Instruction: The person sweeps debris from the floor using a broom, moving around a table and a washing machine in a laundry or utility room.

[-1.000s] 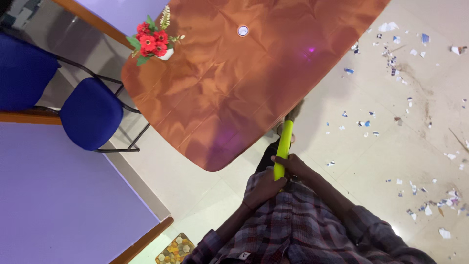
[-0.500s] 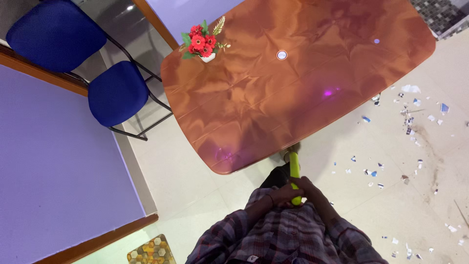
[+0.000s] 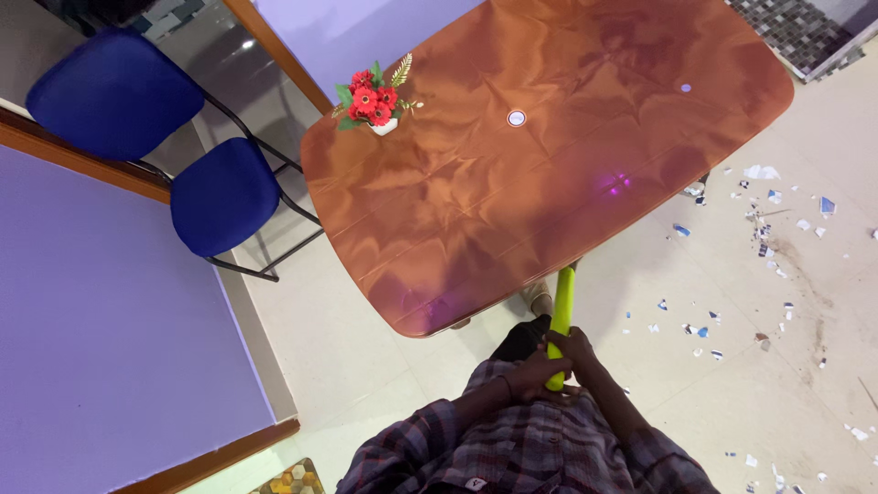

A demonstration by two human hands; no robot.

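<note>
- Far left: purple wall panel (image 3: pixel 101 320) with a wood trim strip, flat and matte.
- Blue chair (image 3: pixel 174 137), padded seat and back on a thin black metal frame, stands on the floor just beside the surface's left end.
- Small patterned mat (image 3: pixel 293 479) at the bottom edge, mostly cut off.
- Surface (image 3: pixel 549 155): brown moulded plastic, rounded corners, glossy with a rippled sheen and a capped hole at centre. It carries one thing, a pot of red flowers (image 3: pixel 373 99) near the left corner, likely artificial.
- My left hand (image 3: pixel 535 373) and right hand (image 3: pixel 574 352) are both wrapped tight around the lower part of a lime-green handle (image 3: pixel 560 320), stacked close and touching, plaid sleeves behind them.
- The handle is a smooth, straight round tube. It runs from my hands up toward the near edge of the surface; its far end goes under that edge, so I can't see the head.
- Risk, my read: the hidden end could catch a leg or the rim of the surface and jolt it. The flower pot is light and could tip.
- Right: pale tiled floor (image 3: pixel 732 402), dusty, littered with small paper scraps (image 3: pixel 764 206) in white and blue.
- Risk: loose scraps on smooth tile look slippery underfoot, and a hard push could scatter them wider.
</note>
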